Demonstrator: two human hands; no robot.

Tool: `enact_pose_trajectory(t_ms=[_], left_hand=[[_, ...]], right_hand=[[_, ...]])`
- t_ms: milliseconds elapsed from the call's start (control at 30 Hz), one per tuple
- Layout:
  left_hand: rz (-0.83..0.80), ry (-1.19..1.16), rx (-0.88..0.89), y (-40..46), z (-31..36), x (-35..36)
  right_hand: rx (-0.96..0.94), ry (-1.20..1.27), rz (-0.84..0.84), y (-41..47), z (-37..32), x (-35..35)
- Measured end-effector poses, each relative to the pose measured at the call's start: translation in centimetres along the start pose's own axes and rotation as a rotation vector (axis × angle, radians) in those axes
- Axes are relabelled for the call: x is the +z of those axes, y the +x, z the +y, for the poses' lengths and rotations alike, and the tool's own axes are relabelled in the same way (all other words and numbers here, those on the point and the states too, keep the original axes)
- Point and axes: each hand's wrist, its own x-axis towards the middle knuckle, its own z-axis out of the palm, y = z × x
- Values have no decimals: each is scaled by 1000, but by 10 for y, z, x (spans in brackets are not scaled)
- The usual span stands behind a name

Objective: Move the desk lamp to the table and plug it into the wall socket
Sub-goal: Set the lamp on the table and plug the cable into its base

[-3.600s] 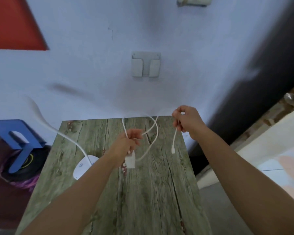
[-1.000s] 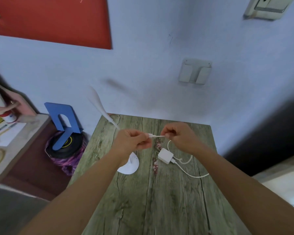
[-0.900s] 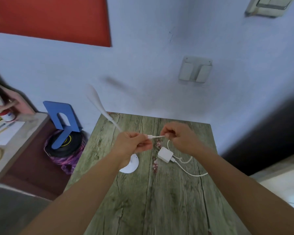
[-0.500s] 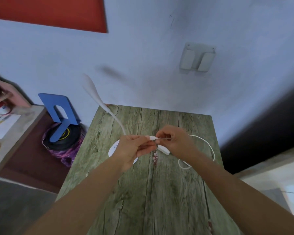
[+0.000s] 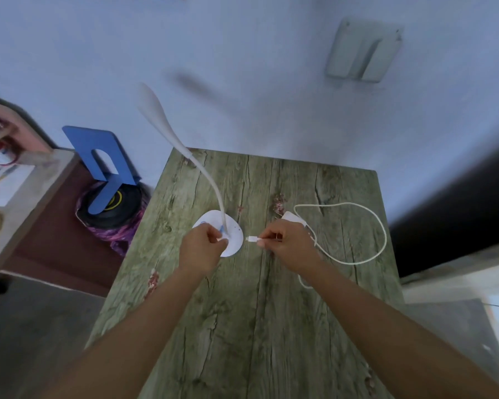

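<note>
Two hands over a weathered wooden table [image 5: 242, 326] against a blue wall [image 5: 257, 82]: right fingers [image 5: 267, 240] pinch a cable plug [image 5: 251, 239], left fingers' [image 5: 218, 236] grip unclear.

The counter's [image 5: 242, 326] near half lay bare. Toward its far edge, the lamp's base [image 5: 213, 228] and the looped cable [image 5: 382, 228] near the right edge blocked passage.

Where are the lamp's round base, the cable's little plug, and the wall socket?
lamp base [image 5: 234, 245], head view, bare right edge of the disc.
cable plug [image 5: 252, 239], head view, its white tip.
wall socket [image 5: 363, 50], head view, centre of the plate.
</note>
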Motion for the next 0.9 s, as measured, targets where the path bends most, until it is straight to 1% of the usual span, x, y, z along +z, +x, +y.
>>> enact_pose_trajectory(t_ms=[33, 100, 133, 233, 300, 367, 500, 600, 733, 800, 900], left_hand=[[48, 82, 86, 2, -6, 0], [49, 149, 227, 11, -15, 2], [14, 156, 273, 17, -19, 3], [-157, 170, 371, 32, -27, 6], [-202, 209, 426, 39, -33, 9], [-213, 145, 406, 43, -36, 14], [-215, -72, 299, 47, -39, 19], [-210, -154, 291, 47, -39, 21], [-162, -354, 250, 49, -31, 19], [-133, -401, 241, 49, -27, 16], [-112, -389, 249, 50, -23, 13]], right_hand=[[-5, 3, -3, 1, 1, 6], [-4, -9, 7, 2, 3, 14], [-2, -19, 18, 3, 4, 17], [14, -58, 55, 3, 9, 25], [19, -67, 79, 2, 11, 28], [18, -83, 96, 2, 13, 31], [15, -90, 126, 3, 17, 36], [18, -76, 156, 4, 19, 40], [31, -31, 196, 6, 20, 42], [8, -31, 197, 9, 17, 42], [-27, -20, 219, 13, 10, 42]])
